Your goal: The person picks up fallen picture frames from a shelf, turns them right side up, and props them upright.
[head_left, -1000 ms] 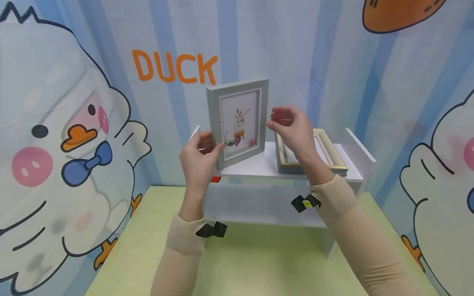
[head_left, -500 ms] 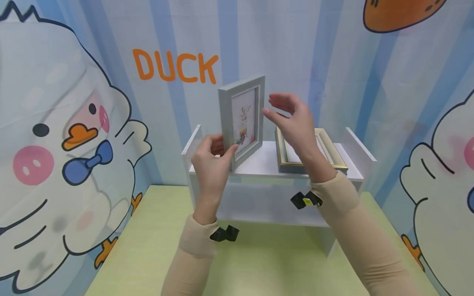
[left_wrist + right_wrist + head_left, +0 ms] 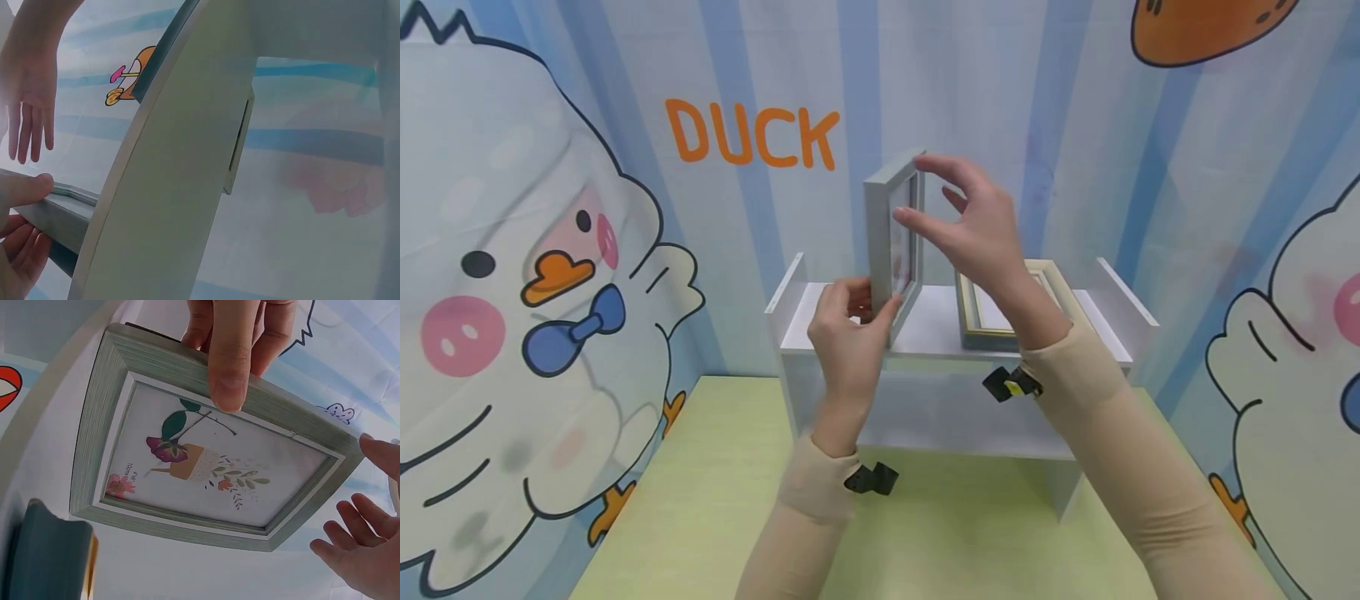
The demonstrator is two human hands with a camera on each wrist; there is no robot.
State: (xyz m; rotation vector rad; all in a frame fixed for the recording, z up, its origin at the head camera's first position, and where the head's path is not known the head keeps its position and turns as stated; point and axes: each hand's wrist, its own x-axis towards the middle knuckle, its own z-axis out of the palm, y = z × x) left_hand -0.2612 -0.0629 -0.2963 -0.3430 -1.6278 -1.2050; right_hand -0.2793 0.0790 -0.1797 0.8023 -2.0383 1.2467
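A grey-green picture frame (image 3: 877,242) stands upright on the white shelf unit (image 3: 925,340), turned nearly edge-on in the head view. My left hand (image 3: 853,354) grips its near side low down, thumb on the front and fingers behind. The right wrist view shows the frame's flower picture (image 3: 206,465) with the left thumb on its border. My right hand (image 3: 973,221) is at the frame's upper far corner, fingers spread and bent. One right fingertip is at that corner; whether it presses there I cannot tell. Behind the right wrist, a cream, gold-edged frame (image 3: 1051,279) lies flat on the shelf.
Raised white end panels border the shelf top, the left panel (image 3: 786,292) beside my left hand and the right panel (image 3: 1123,302) beyond the flat frame. A lower shelf (image 3: 955,417) sits underneath. The unit stands on a pale green table (image 3: 700,492) before a printed curtain (image 3: 760,67).
My left hand has moved right, turning the upright frame further edge-on. My right hand has shifted up and left to the frame's upper corner. The flat frame has stayed put.
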